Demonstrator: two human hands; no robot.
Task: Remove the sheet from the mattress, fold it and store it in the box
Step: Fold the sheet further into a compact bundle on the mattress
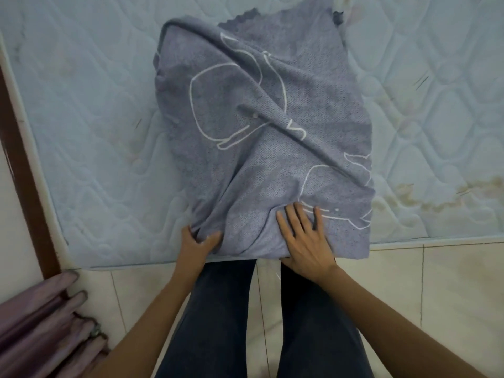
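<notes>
— Where's the sheet?
— It lies roughly folded on the bare mattress, with its near edge at six o'clock.
— And the hands?
— The left hand curls round a bunched fold at seven o'clock. The right hand presses flat at five, fingers spread.
— How will it handle?
— Soft, light and floppy, I'd judge. Take it by the corners, or the fold will slump.

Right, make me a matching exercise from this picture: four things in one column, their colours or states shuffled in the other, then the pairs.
1. sheet
2. mattress
3. left hand
4. right hand

A. pale blue, quilted
B. lies flat, fingers spread
C. grey with white line drawings
D. grips a fold at the near edge

Pairs: 1-C, 2-A, 3-D, 4-B
</notes>
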